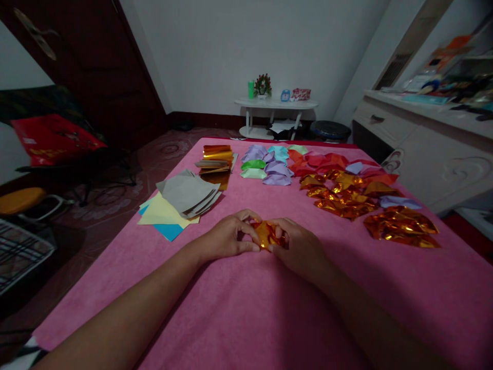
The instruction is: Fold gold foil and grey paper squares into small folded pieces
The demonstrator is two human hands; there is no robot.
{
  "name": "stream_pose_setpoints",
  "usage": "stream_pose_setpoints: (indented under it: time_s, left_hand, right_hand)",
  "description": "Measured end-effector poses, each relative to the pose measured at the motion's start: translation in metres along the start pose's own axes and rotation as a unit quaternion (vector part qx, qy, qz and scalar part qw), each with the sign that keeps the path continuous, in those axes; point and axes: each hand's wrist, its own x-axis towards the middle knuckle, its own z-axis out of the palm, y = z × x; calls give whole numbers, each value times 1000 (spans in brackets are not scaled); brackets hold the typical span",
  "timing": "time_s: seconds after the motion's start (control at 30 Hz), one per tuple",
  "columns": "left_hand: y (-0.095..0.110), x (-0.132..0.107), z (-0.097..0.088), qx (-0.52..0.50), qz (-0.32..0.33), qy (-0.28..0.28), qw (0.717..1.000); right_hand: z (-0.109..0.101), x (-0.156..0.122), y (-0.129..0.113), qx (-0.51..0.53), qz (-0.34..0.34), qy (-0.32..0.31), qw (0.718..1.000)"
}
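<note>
A small piece of shiny gold foil paper [265,234], partly folded, sits between my two hands just above or on the pink cloth [246,298]. My left hand [231,234] pinches its left side with thumb and fingers. On the other side, my right hand [296,244] grips the right edge, its fingers covering part of the foil. To the right lie several folded gold foil paper shapes [342,198], with more gold ones [400,226] nearer the table's right edge. Left of my hands is a fanned stack of grey paper sheets [188,192] over yellow paper [165,211] and blue paper [169,232].
Behind the grey sheets stands a pile of gold and brown foil sheets [215,162]. Folded purple shapes [277,172], green ones [253,164] and red ones [319,162] cover the far part of the table. A white side table [275,104] stands by the wall, a dresser [416,139] at right.
</note>
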Motion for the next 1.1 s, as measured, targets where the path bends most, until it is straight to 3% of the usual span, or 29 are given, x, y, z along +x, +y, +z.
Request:
stream_pose_setpoints:
  time_s: [0.23, 0.67, 1.1]
  left_hand:
    - [1, 1, 7, 14, -6, 25, 1000]
    - [-3, 6, 25, 71, -82, 111, 988]
    - [-2, 8, 27, 81, -90, 116, 986]
  right_hand:
    - [3, 1, 2, 13, -4, 10, 1000]
    - [3, 1, 3, 7, -9, 8, 1000]
    - [1, 0, 2, 11, -12, 1, 1000]
